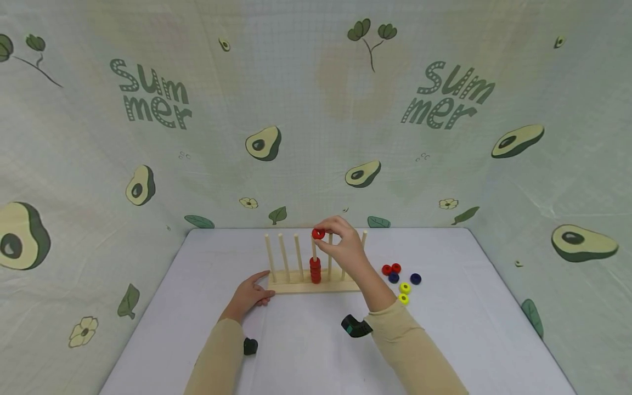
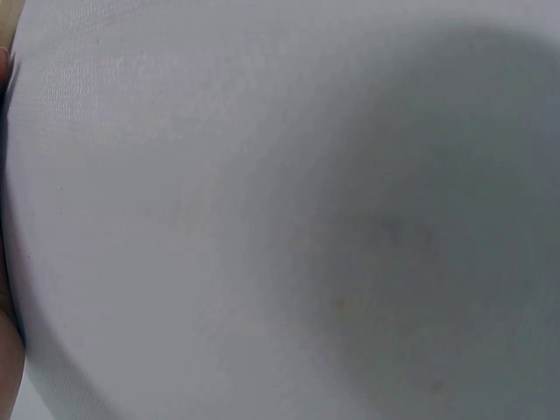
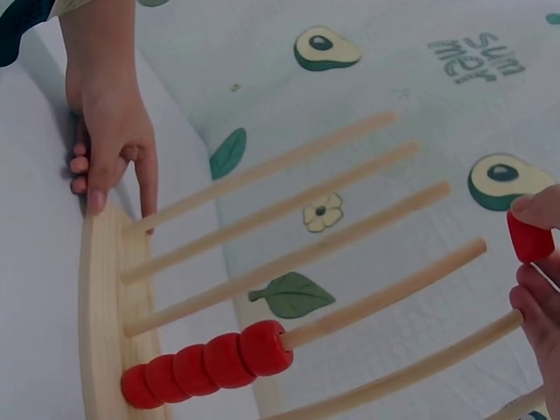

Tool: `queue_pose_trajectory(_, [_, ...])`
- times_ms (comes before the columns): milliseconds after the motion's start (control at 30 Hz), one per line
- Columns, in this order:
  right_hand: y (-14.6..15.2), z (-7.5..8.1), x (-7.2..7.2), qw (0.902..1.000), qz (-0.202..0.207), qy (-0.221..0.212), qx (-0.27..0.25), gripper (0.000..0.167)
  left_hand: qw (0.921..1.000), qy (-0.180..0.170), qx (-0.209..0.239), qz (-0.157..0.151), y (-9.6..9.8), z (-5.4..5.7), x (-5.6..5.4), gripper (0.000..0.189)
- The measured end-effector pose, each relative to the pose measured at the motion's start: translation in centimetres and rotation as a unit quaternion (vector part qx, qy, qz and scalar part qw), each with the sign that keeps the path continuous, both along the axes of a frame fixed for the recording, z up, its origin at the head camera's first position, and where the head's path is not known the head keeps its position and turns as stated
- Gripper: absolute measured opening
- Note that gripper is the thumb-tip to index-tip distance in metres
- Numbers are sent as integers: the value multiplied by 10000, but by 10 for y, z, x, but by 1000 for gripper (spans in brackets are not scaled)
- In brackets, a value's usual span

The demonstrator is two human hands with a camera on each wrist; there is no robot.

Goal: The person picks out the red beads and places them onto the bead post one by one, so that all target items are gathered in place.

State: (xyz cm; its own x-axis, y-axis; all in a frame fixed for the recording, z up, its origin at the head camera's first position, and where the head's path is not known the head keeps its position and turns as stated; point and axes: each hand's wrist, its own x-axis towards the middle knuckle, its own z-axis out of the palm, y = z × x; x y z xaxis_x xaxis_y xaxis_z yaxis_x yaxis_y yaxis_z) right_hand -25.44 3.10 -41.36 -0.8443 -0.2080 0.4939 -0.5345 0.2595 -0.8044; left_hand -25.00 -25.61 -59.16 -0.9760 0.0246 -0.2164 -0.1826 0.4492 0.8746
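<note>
The left hand point(image 1: 250, 293) lies at the left end of a wooden rack point(image 1: 291, 288), its thumb and forefinger set apart and gripping the base across its width, forefinger on the far edge and thumb on the near edge. The rack stands on the white table point(image 1: 306, 340), and its long axis runs away from the left hand's fingertips, left to right across the person's front, its right part lying below and behind the right hand. Its wooden pegs point(image 1: 283, 258) point upward; the three nearest the left hand are bare.

The fourth peg point(image 1: 314, 250), below the right hand's fingertips, carries a stack of five red beads point(image 1: 315, 271) at its foot, the stack's long axis upright along the peg. The held red bead point(image 1: 315, 237) is at the right hand's fingertips, close to the top of that peg; its hole faces the head camera. The right hand point(image 1: 344, 241) pinches it between thumb and fingers, raised above the rack.

Right of the right wrist, lower than the hand, lie two loose red beads point(image 1: 387, 270), two yellow beads point(image 1: 407, 288) nearer the person, and two dark blue beads point(image 1: 416, 278), one touching or just beside the reds, the other farthest right.
</note>
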Motion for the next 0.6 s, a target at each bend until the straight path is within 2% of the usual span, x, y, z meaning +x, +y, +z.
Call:
queue_pose_trajectory(367, [-9, -4, 0, 9990, -413, -112, 92, 24, 10000, -44, 42, -46, 0, 1, 0, 71])
queue_pose_trajectory(600, [-13, -5, 1, 9972, -716, -31, 224, 26, 10000, 9, -2, -97, -2, 1, 0, 71])
